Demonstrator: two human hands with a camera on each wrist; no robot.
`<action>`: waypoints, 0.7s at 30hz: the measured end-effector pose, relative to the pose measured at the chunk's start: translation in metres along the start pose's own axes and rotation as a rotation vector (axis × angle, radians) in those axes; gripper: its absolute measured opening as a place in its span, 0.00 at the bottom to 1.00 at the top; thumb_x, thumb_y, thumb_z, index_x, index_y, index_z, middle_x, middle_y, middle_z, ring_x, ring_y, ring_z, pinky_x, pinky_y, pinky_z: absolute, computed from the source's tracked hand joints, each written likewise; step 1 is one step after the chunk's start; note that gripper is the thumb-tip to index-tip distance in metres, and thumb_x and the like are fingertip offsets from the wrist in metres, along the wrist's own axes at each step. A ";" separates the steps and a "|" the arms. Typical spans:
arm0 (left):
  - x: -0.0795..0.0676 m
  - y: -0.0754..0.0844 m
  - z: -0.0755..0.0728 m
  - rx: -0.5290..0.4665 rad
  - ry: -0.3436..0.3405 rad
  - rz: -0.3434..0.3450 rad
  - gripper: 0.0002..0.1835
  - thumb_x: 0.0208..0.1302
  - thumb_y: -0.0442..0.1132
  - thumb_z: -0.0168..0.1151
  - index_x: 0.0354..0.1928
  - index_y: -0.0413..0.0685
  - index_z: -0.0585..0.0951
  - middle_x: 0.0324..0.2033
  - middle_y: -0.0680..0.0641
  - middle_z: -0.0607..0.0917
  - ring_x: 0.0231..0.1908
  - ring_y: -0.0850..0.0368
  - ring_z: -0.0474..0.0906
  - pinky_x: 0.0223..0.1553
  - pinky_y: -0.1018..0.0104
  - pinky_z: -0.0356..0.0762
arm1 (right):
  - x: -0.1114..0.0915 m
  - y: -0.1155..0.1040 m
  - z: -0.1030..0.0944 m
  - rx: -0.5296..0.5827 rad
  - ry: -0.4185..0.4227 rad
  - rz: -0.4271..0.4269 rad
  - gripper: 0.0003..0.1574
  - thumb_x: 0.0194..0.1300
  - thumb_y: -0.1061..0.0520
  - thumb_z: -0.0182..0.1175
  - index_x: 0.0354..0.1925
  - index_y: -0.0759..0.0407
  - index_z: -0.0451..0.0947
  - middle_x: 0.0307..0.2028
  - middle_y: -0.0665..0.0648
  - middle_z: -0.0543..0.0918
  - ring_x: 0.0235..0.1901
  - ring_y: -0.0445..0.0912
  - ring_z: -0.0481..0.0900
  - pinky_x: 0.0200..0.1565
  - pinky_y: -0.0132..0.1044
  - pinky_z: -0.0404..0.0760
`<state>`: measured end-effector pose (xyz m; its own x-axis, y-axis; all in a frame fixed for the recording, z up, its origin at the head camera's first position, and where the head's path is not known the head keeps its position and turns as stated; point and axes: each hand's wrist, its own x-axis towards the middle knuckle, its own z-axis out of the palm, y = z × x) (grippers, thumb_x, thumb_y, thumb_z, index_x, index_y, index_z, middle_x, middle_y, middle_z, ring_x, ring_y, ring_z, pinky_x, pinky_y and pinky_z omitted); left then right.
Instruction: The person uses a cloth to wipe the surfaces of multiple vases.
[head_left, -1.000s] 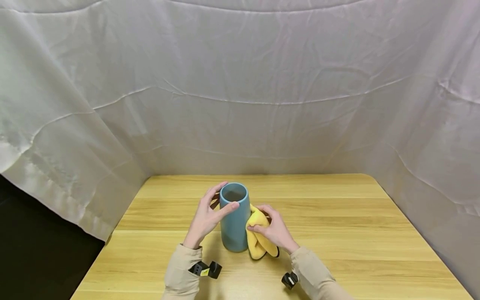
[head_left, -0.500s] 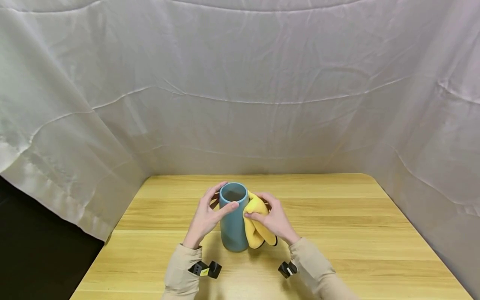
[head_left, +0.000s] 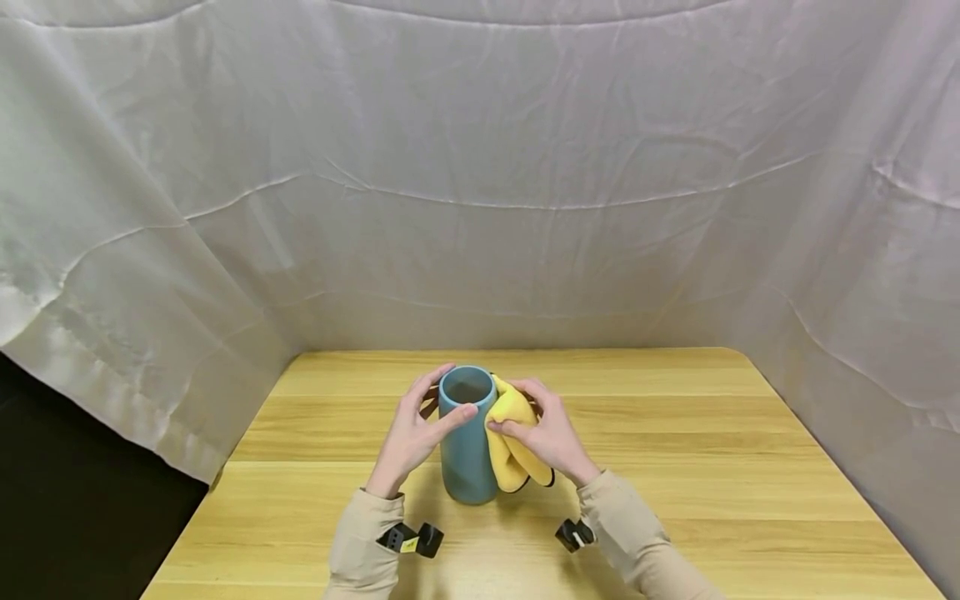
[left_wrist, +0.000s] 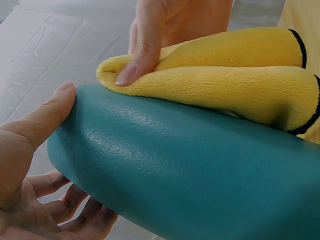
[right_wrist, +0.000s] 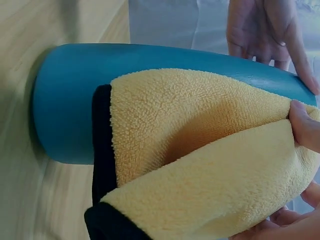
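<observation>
A tall blue vase [head_left: 468,458] stands upright on the wooden table, its round mouth facing up. My left hand [head_left: 411,429] grips it near the rim, thumb on the near side and fingers round the left and back, as the left wrist view also shows. In my right hand [head_left: 551,433] is a folded yellow cloth [head_left: 510,446] with black edging, pinched between thumb and fingers. The cloth lies against the vase's upper right side and its folds hang down. In the right wrist view the cloth [right_wrist: 200,125] covers much of the vase's side.
The wooden table [head_left: 712,483] extends to both sides and behind the vase. Pale grey fabric [head_left: 525,167] hangs around the back and sides. A black area [head_left: 75,492] lies beyond the table at left. Both wrists carry small black cameras, such as the left wrist camera [head_left: 429,540].
My right hand has slid the yellow cloth up along the vase's right side, from about mid-height to near the rim. The left hand and the vase have stayed in place.
</observation>
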<state>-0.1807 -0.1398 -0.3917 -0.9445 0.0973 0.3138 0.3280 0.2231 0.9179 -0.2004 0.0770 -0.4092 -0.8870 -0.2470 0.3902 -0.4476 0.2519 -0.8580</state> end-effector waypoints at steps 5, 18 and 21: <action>0.000 0.000 0.000 0.000 -0.003 0.005 0.34 0.61 0.41 0.73 0.70 0.52 0.72 0.64 0.43 0.77 0.63 0.44 0.73 0.72 0.41 0.66 | -0.008 0.015 0.003 -0.008 -0.030 0.081 0.31 0.53 0.58 0.76 0.57 0.57 0.80 0.48 0.60 0.83 0.41 0.43 0.77 0.44 0.33 0.78; 0.000 0.000 0.000 0.001 -0.002 0.005 0.35 0.61 0.42 0.73 0.70 0.54 0.72 0.66 0.44 0.75 0.64 0.44 0.73 0.72 0.42 0.66 | -0.020 0.044 0.011 -0.010 -0.067 0.164 0.31 0.55 0.58 0.76 0.57 0.57 0.80 0.51 0.60 0.83 0.41 0.42 0.78 0.44 0.32 0.80; 0.000 0.001 0.000 0.001 0.000 -0.002 0.35 0.60 0.42 0.73 0.69 0.55 0.72 0.65 0.45 0.76 0.64 0.44 0.72 0.72 0.43 0.66 | -0.020 0.042 0.012 -0.013 -0.067 0.169 0.32 0.54 0.59 0.76 0.57 0.57 0.80 0.51 0.59 0.83 0.42 0.43 0.78 0.44 0.32 0.80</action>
<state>-0.1799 -0.1395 -0.3906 -0.9450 0.0974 0.3123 0.3266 0.2241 0.9182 -0.2005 0.0817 -0.4572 -0.9404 -0.2618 0.2172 -0.2945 0.3073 -0.9049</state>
